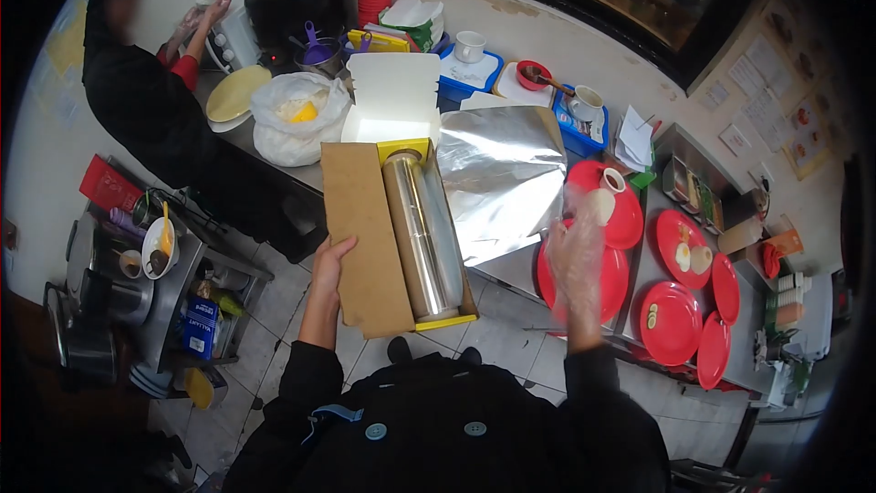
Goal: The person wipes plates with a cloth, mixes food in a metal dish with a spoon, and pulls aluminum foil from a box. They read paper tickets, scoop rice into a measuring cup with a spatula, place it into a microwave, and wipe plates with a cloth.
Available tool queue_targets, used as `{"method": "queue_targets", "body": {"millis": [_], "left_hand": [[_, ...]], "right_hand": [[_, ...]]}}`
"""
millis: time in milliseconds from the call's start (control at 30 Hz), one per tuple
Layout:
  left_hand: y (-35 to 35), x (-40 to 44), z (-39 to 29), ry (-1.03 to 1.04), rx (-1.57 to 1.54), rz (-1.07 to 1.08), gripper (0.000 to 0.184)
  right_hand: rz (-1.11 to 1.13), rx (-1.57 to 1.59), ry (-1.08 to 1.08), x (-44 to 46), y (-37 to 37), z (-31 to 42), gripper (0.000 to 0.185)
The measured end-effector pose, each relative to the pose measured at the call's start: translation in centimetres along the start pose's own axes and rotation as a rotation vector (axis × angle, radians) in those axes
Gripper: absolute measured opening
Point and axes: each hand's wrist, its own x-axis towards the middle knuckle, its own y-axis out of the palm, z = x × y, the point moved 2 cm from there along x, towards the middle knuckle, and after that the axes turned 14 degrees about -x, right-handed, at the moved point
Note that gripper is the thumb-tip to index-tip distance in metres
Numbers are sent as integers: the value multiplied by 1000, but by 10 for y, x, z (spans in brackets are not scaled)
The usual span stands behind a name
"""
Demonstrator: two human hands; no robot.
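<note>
My left hand [330, 276] grips the left edge of a long cardboard cling film box [360, 246], its flap folded out to the left. Inside the open box lies a shiny roll of clear film [422, 237]. My right hand [577, 265], smeared by motion, is over the red plates at the counter's edge; it looks covered by clear plastic, and its fingers cannot be made out. A sheet of aluminium foil [502, 173] lies just left of that hand, partly behind the film box. Beyond the box stands an open white takeaway box [394, 96].
A co-worker [146, 82] in dark clothes stands at the left by a rice cooker [297, 5]. Several red plates [671, 324] hold food at right. Blue trays [470, 73] line the back, near a white plastic bag [297, 123]. A metal shelf [182, 283] stands lower left.
</note>
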Motion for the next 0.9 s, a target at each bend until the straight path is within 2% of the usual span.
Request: {"method": "queue_targets", "body": {"millis": [33, 67, 100, 167, 200, 267, 300, 333, 400, 533, 633, 700, 733, 800, 833, 900], "left_hand": [[0, 0, 0, -3, 4, -3, 37], [0, 1, 1, -5, -4, -1, 36], [1, 2, 3, -5, -16, 1, 36], [6, 0, 4, -4, -17, 4, 36], [8, -2, 6, -2, -15, 9, 35], [13, -5, 11, 28, -9, 2, 34], [18, -5, 11, 57, -2, 5, 34], [22, -7, 13, 60, 4, 7, 34], [31, -12, 18, 81, -50, 20, 36], [50, -27, 27, 71, -64, -81, 39], [68, -31, 26, 118, -43, 53, 44], [87, -50, 19, -71, 92, 70, 45], [80, -45, 22, -71, 95, 77, 45], [61, -25, 32, 32, 43, 252, 51], [52, -19, 28, 244, 335, 125, 52], [-21, 36, 77, -171, 248, -45, 55]], "right_hand": [[110, -12, -111, -35, -1, 13, 49], [394, 81, -55, -73, 5, 26, 57], [331, 180, -243, -114, 25, 26, 78], [407, 479, -6, -162, 58, 29, 98], [411, 479, -7, -173, 67, 35, 98], [372, 593, 103, -187, 80, 49, 113], [394, 517, 107, -189, 83, 56, 120], [390, 523, 108, -191, 86, 63, 120], [236, 852, 271, -191, 87, 69, 122], [115, 813, 289, -185, 88, 77, 121], [-21, 692, 306, -173, 84, 85, 120], [-67, 611, 304, -167, 82, 89, 119], [-88, 571, 299, -163, 80, 92, 119], [-110, 489, 273, -158, 76, 97, 118], [-114, 449, 254, -156, 73, 100, 117], [-117, 360, 207, -151, 64, 104, 117]]}}
